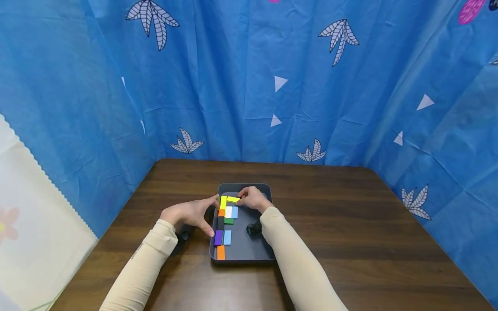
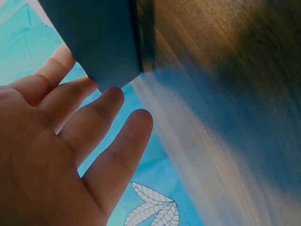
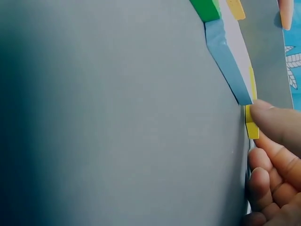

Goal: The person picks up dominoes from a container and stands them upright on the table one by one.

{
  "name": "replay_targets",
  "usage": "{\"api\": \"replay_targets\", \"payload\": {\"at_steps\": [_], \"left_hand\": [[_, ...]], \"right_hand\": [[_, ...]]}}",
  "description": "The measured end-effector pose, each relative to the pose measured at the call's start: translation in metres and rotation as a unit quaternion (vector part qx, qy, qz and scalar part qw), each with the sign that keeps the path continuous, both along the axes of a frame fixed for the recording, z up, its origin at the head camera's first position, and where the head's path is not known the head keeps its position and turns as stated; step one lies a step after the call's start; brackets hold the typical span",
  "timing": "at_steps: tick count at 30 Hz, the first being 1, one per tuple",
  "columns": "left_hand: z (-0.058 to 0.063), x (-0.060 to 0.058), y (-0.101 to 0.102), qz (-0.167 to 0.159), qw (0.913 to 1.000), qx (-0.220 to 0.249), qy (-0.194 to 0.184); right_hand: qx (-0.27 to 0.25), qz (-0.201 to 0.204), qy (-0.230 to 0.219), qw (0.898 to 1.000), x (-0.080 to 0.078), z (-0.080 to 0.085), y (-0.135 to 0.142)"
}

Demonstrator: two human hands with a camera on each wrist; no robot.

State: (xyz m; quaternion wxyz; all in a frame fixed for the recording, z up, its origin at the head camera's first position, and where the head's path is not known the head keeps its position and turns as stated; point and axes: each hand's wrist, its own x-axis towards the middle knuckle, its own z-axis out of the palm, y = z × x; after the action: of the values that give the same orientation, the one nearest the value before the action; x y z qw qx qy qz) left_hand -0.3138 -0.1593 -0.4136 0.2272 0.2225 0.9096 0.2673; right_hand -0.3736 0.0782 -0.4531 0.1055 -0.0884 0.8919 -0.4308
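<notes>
My right hand (image 1: 254,199) pinches a yellow block (image 1: 233,199) between thumb and fingers near the far end of a dark grey tray (image 1: 249,255). In the right wrist view that yellow block (image 3: 252,130) lies close to the end of a light blue block (image 3: 229,61). My left hand (image 1: 192,214) is spread at the tray's left side, its fingertips by the outer wall (image 2: 101,42). Along the tray's left side lie another yellow block (image 1: 223,202), a white block (image 1: 228,212), a green block (image 1: 228,221), a black block (image 1: 221,223) and a purple block (image 1: 218,238).
A second light blue block (image 1: 227,237) and an orange block (image 1: 221,252) lie toward the tray's near end. Beneath the tray is a dark wooden table (image 1: 350,242). A blue patterned curtain (image 1: 249,86) hangs behind and to the sides.
</notes>
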Motion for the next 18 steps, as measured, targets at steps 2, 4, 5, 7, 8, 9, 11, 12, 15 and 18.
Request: {"api": "replay_targets", "payload": {"at_steps": [2,4,5,7,8,9,11,12,15,18], "left_hand": [[0.0002,0.0000,0.0001,0.001,1.0000,-0.003,0.001],[0.0001,0.0003,0.0000,0.001,1.0000,-0.004,0.002],[0.0004,0.0007,0.0000,0.001,1.0000,-0.004,0.002],[0.0001,0.0007,-0.0003,-0.003,1.0000,-0.005,0.006],[0.0002,0.0009,-0.0003,-0.003,1.0000,-0.005,0.007],[0.0002,0.0009,-0.0003,-0.003,0.9999,-0.006,0.008],[-0.0001,0.0011,-0.0004,-0.003,0.9999,-0.008,0.008],[-0.0004,0.0011,-0.0004,-0.003,0.9999,-0.010,0.009],[-0.0004,0.0016,-0.0002,0.001,0.9999,-0.014,0.006],[-0.0002,0.0024,-0.0001,0.001,0.9999,-0.013,0.005]], "right_hand": [[0.005,0.000,0.003,1.000,0.0000,0.0001,-0.0006],[0.010,-0.001,0.009,1.000,0.0004,0.0001,-0.0015],[0.013,-0.002,0.012,1.000,0.0005,0.0000,-0.0018],[0.018,-0.003,0.018,1.000,0.0005,-0.0001,-0.0020],[0.021,-0.003,0.020,1.000,0.0007,0.0000,-0.0019],[0.023,-0.003,0.022,0.999,0.0009,0.0000,-0.0017],[0.026,-0.001,0.025,0.999,0.0012,0.0000,-0.0013],[0.027,0.002,0.027,0.999,0.0013,-0.0002,-0.0010],[0.029,0.008,0.030,0.999,0.0015,-0.0006,-0.0005],[0.028,0.009,0.029,0.999,0.0012,-0.0007,-0.0001]]}}
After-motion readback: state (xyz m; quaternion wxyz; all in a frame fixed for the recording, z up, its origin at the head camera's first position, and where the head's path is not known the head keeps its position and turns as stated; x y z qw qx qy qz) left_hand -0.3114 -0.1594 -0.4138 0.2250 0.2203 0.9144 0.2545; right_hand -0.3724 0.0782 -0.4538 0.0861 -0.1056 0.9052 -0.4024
